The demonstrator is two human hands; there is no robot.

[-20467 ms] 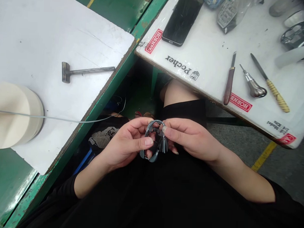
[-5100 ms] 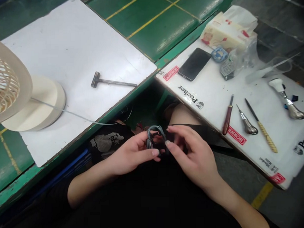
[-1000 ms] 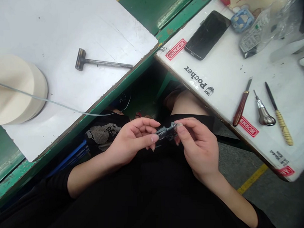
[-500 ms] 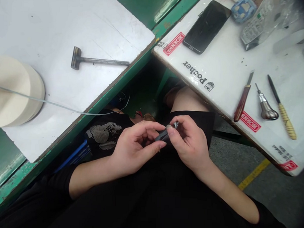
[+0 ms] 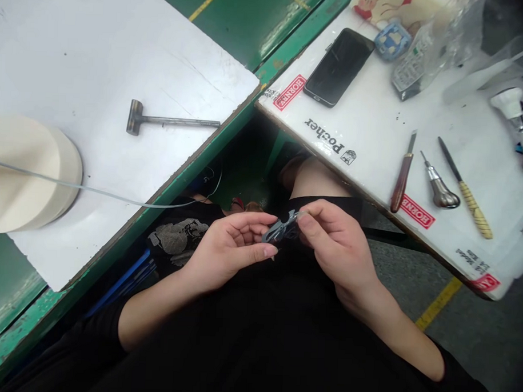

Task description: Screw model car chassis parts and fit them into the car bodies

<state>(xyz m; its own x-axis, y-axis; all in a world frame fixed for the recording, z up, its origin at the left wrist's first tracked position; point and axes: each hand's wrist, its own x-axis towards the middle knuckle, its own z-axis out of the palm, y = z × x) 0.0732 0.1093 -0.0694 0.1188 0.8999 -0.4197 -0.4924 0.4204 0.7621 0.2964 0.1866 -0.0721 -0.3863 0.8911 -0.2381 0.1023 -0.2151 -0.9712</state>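
Note:
Above my lap, a small dark grey part with thin, openwork arms spans the gap between my two hands. My left hand has its thumb and fingers closed on the part's left end. At the other end, my right hand pinches the part between thumb and forefinger. Its exact kind is too small to make out, and the fingertips cover both ends.
On the right table lie a phone, a knife with a wooden handle, a metal-handled tool, a yellow-handled file and plastic bags. A hammer and round cream block occupy the left table.
The grey part has turned, showing more of its openwork shape. My right hand has shifted slightly right and its grip moved along the part. The camera view has shifted too.

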